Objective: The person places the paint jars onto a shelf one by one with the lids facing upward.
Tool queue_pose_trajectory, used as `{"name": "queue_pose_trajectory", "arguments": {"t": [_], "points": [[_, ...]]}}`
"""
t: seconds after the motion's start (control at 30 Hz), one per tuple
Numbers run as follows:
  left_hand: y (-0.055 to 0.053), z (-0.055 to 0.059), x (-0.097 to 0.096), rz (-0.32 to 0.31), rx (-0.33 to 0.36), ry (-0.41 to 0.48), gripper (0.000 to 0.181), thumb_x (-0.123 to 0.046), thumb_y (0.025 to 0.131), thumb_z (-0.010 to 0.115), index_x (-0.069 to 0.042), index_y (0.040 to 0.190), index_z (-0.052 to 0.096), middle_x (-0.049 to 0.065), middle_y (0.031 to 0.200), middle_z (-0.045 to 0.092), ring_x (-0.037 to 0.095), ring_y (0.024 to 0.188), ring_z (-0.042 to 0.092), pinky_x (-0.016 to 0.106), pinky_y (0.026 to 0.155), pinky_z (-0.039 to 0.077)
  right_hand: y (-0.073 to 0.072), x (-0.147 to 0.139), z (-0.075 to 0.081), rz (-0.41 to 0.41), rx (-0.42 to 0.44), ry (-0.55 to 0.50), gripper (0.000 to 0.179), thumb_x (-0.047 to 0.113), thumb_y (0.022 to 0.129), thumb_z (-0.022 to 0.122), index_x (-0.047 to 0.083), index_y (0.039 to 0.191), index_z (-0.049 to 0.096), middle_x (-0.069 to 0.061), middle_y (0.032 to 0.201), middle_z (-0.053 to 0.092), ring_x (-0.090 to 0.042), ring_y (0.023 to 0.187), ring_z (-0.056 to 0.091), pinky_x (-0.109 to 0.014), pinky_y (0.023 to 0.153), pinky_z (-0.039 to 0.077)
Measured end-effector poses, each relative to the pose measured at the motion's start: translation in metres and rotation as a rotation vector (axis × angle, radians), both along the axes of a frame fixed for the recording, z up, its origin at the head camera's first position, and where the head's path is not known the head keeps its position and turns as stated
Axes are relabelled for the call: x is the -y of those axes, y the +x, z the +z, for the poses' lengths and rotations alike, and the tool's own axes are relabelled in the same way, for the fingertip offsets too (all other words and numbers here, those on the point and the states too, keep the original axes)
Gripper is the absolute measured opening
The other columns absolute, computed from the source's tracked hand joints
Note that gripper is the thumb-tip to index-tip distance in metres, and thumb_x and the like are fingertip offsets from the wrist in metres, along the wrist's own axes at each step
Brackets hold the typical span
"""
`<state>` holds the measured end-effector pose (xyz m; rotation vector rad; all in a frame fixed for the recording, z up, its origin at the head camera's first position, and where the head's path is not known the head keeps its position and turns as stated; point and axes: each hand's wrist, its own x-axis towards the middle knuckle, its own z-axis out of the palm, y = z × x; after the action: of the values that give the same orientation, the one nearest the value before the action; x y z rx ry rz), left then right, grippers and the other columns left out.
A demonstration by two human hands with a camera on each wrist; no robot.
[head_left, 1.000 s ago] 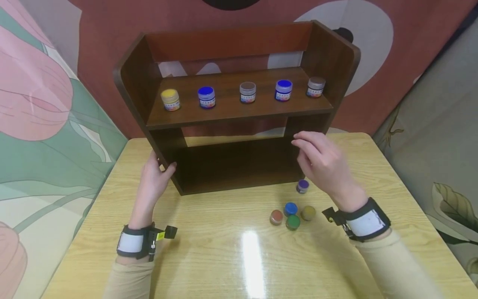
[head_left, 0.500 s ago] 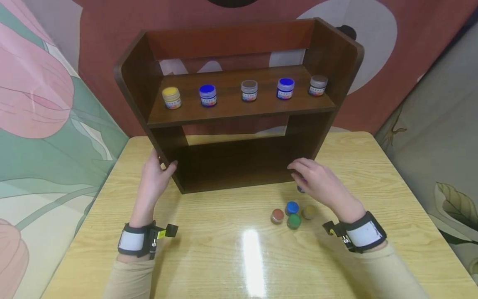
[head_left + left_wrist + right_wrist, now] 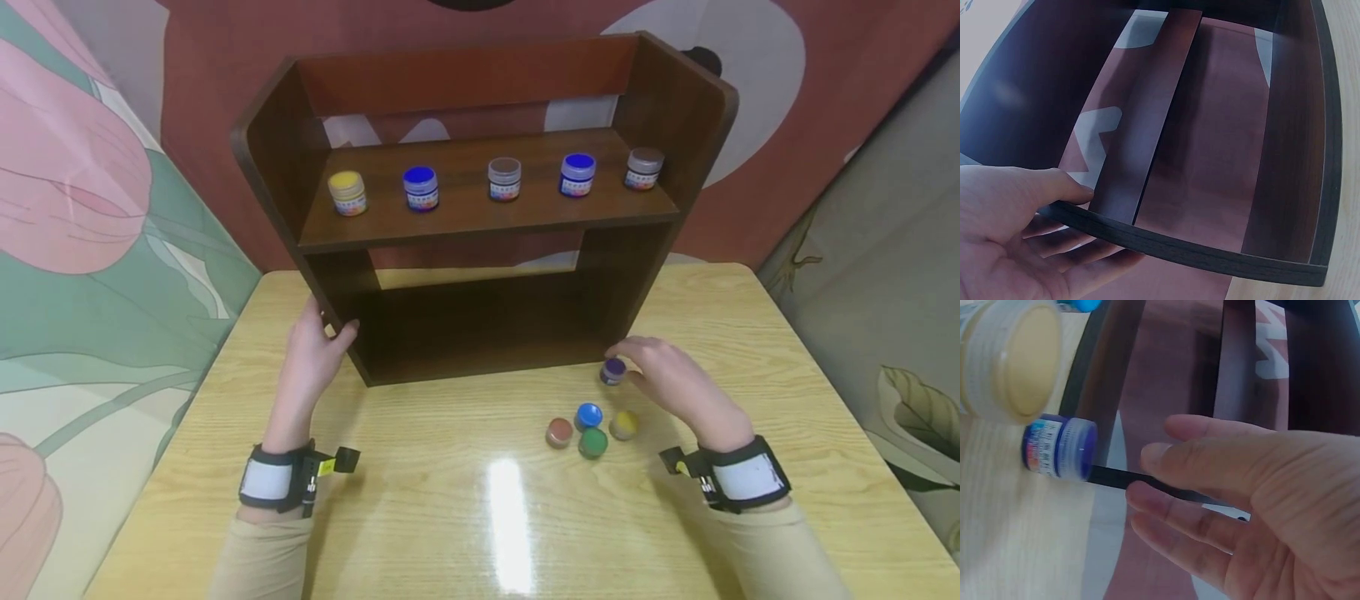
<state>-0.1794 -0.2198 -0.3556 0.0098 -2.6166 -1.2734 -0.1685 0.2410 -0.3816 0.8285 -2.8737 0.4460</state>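
A dark brown two-tier shelf [image 3: 480,229] stands on the table, and my left hand [image 3: 315,346] grips the edge of its left side panel. In the left wrist view the thumb [image 3: 1066,186] lies inside the panel and the fingers lie outside it. My right hand [image 3: 671,379] hovers by the shelf's lower right corner, its fingers relaxed. Just in front of them stands a small purple paint jar [image 3: 612,372]. The right wrist view shows a gap between the fingertips and this purple jar [image 3: 1060,449]; nothing is held there.
Four-sided grouping aside, loose jars stand nearer me: red-brown [image 3: 559,432], blue [image 3: 588,416], green [image 3: 593,443] and yellow [image 3: 624,425]. Along the upper tier stand several jars, including a yellow one [image 3: 348,193] and a brown one [image 3: 643,169]. Patterned cloth [image 3: 202,108] hangs behind.
My right hand has come down from in front of the shelf's right side to beside the purple jar. The left hand keeps its grip on the panel.
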Motion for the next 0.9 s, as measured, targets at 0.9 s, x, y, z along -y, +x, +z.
{"name": "queue_pose_trajectory", "arguments": {"t": [0.9], "points": [[0.000, -0.001, 0.000, 0.010, -0.028, -0.015, 0.050, -0.011, 0.097, 0.060, 0.000, 0.141, 0.039, 0.025, 0.143, 0.052, 0.045, 0.137, 0.047, 0.059, 0.099, 0.053, -0.013, -0.002, -0.035, -0.074, 0.142, -0.050, 0.028, -0.010, 0.087, 0.067, 0.001, 0.112, 0.072, -0.016, 0.109, 0.072, -0.032, 0.104, 0.068, -0.051, 0.092, 0.057]]}}
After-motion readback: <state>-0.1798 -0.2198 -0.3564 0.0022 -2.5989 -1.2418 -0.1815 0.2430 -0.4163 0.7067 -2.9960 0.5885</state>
